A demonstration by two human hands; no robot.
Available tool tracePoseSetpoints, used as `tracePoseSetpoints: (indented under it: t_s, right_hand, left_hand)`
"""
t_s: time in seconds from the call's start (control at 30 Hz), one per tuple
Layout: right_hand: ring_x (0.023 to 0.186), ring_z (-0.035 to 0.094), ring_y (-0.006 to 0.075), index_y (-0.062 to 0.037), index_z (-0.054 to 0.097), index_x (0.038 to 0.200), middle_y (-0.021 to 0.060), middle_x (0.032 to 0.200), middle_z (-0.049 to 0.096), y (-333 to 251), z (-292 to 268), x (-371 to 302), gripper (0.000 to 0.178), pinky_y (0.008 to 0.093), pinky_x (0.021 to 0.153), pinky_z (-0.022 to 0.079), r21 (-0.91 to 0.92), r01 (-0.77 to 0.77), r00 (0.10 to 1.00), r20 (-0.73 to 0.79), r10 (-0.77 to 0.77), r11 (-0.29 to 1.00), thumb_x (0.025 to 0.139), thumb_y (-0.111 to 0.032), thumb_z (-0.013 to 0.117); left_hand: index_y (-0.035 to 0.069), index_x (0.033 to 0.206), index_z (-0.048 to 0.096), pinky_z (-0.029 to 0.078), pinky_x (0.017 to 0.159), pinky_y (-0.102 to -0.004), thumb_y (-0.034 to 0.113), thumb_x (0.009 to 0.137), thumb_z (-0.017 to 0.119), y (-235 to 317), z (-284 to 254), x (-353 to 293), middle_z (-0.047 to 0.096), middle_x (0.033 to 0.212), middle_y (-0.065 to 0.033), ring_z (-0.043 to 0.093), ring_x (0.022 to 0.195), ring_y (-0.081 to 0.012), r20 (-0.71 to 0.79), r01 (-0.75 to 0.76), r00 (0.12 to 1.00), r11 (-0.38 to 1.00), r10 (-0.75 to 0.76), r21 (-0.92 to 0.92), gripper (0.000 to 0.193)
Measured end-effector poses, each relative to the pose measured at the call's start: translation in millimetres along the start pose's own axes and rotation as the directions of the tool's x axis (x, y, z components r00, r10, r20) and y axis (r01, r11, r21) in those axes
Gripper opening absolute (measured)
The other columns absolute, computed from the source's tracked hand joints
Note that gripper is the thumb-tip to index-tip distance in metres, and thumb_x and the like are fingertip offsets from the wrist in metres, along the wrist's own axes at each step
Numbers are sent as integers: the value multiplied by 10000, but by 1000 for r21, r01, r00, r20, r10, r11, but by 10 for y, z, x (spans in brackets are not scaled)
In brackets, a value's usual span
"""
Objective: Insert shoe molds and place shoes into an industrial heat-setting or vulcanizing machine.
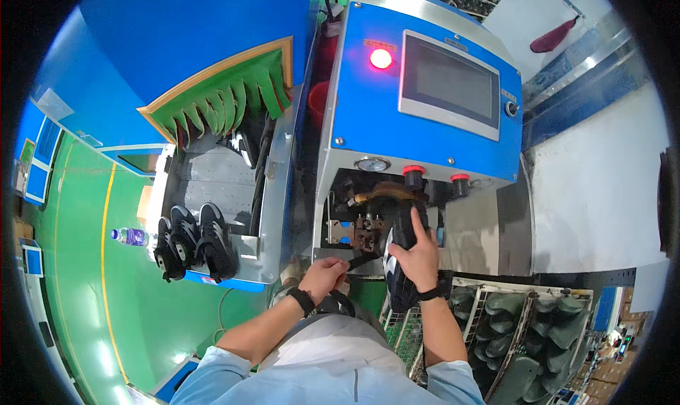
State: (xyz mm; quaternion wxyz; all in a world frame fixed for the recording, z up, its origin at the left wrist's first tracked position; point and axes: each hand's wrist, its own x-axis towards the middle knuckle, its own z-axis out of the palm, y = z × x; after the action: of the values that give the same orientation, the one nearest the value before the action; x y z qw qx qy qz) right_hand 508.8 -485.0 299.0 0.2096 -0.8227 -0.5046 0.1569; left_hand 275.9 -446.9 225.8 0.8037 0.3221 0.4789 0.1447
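Observation:
My right hand (419,260) is closed around a black sports shoe (401,281) with white and grey on its side. The shoe is held lengthwise in front of the opening of a blue and white machine (340,100); the index finger lies along it. To its left, my left hand (324,277) is closed, fingertips pressed together. A thin black strip (365,259) runs from those fingertips toward the shoe; its kind is unclear. Metal clamp-like parts (365,233) sit inside the opening, partly hidden behind the shoe.
A conveyor (212,182) on the left carries several black and grey shoes (214,242) below a green fringed curtain (230,100). The machine has a lit red lamp (381,58) and a dark screen (450,83). A rack (520,292) of dark green shoe lasts stands at lower right.

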Motion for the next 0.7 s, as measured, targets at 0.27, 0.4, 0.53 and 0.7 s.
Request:
tracePoseSetpoints:
  t_s: [0.27, 0.4, 0.53, 0.7]
  right_hand:
    - [921, 659, 494, -287, 315, 1551, 401, 1444, 342, -24, 441, 393, 803, 534, 721, 554, -430, 26, 1000, 12, -24, 902, 848, -366, 696]
    - [916, 633, 526, -211, 221, 1570, 401, 1269, 441, -493, 306, 497, 925, 536, 775, 545, -376, -140, 980, 81, 183, 916, 795, -302, 718]
    - [937, 629, 526, -215, 191, 1585, 412, 1308, 409, -605, 362, 419, 955, 543, 790, 531, -359, -145, 988, 2, 156, 922, 799, -292, 727]
    - [940, 614, 508, -218, 245, 1577, 346, 1304, 421, -343, 565, 250, 940, 529, 775, 519, -352, -65, 974, -227, -18, 934, 793, -299, 757]
  left_hand:
    - [32, 938, 687, 442, 520, -293, 280, 957, 631, -192, -213, 445, 644, 708, -47, 580, 593, -130, -5, 7, 1000, 999, -7, -42, 254]
    - [36, 938, 673, 387, 521, -288, 262, 988, 618, -110, -258, 484, 621, 722, -37, 549, 600, -124, -18, 95, 995, 995, -95, 4, 238]
    - [23, 953, 671, 416, 538, -307, 256, 977, 601, -153, -414, 555, 629, 732, -56, 561, 602, -139, 11, 85, 996, 992, -86, 93, 245]
    - [-3, 1012, 676, 473, 596, -318, 234, 951, 599, -165, -428, 519, 647, 762, -78, 602, 647, -161, 15, 119, 992, 959, -127, 256, 257]
